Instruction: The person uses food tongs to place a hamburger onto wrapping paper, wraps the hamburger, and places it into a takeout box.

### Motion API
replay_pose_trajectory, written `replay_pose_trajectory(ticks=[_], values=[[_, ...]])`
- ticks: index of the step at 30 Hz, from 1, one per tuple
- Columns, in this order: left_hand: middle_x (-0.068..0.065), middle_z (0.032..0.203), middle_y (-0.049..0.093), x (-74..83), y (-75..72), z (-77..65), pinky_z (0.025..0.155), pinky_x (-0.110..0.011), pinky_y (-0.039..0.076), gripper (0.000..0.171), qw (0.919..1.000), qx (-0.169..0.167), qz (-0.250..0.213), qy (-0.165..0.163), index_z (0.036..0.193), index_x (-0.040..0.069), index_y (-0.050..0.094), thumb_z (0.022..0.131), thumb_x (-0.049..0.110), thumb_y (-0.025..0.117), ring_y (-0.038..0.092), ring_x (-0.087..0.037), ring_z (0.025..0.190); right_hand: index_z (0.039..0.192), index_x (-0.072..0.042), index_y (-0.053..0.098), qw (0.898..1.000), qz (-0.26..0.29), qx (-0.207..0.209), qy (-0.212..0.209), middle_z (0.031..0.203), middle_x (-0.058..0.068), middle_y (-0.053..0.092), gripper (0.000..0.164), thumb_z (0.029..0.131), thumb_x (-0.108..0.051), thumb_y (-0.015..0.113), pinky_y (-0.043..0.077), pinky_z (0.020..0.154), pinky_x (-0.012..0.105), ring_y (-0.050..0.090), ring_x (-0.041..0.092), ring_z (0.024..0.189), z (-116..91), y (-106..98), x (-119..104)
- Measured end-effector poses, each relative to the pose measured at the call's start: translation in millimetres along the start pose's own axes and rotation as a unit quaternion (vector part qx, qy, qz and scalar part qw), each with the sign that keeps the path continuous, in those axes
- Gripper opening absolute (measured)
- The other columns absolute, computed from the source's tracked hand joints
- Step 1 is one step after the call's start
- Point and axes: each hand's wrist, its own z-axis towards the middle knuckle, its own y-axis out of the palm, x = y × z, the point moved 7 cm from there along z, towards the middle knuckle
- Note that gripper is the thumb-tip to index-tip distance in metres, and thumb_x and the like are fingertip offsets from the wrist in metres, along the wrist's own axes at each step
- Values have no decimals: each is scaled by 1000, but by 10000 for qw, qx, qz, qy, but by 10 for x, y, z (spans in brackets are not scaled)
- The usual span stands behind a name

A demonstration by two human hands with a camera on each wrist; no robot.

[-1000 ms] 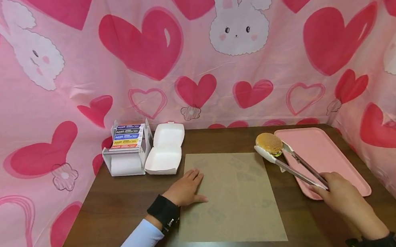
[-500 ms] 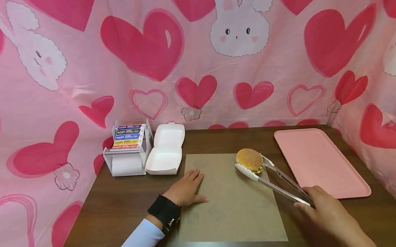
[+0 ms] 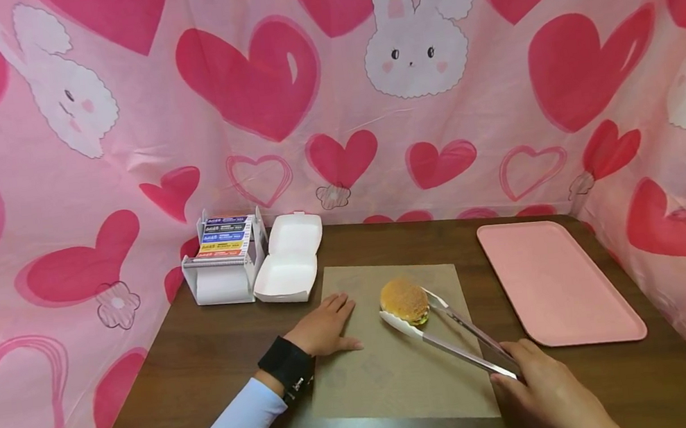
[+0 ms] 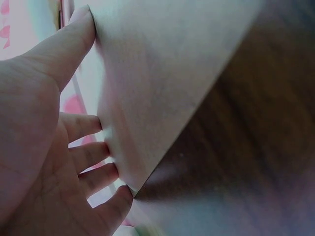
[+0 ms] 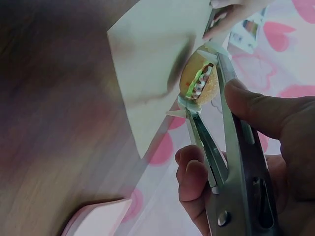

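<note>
My right hand grips a pair of metal tongs with pale tips. Between those tips is a hamburger, above the upper middle of a brown paper sheet. In the right wrist view the burger shows green and layered filling at its side, and a shadow lies on the paper beside it. My left hand rests with straight, spread fingers on the paper's left edge. From the left wrist view, the fingertips touch the sheet near its corner.
A pink tray lies at the right. At the back left stand an opened white clamshell box and a white dispenser with a roll and coloured labels. Behind the dark wooden table hangs a pink heart-print cloth.
My right hand has moved left with the tongs, carrying the burger from beside the tray to over the paper. The left hand has stayed in place on the sheet.
</note>
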Motion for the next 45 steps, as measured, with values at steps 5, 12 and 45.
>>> replay_pose_trajectory(ticks=[5, 12, 45], values=[[-20, 159, 37, 0, -9, 0, 119, -47, 30, 89, 10000, 43, -16, 18, 152, 1, 43, 89, 58, 70, 30, -38, 149, 110, -8, 68, 9997, -73, 139, -186, 97, -6, 61, 45, 74, -22, 90, 56, 66, 37, 66, 15, 78, -18, -9, -98], [-20, 159, 36, 3, -19, -8, 120, -47, 30, 89, 10000, 48, -42, 13, 152, 0, 42, 89, 58, 69, 30, -38, 149, 115, -10, 68, 9995, 31, -299, 122, 103, -4, 63, 46, 77, -29, 88, 58, 72, 41, 69, 19, 85, -33, 33, -143], [-22, 159, 36, -14, 5, 6, 120, -47, 28, 90, 9997, 166, -108, 127, 152, -1, 42, 89, 57, 70, 29, -39, 149, 117, 0, 66, 9999, 115, 32, 111, 96, 3, 60, 63, 69, -31, 92, 55, 65, 41, 63, 16, 74, -13, 54, -150]])
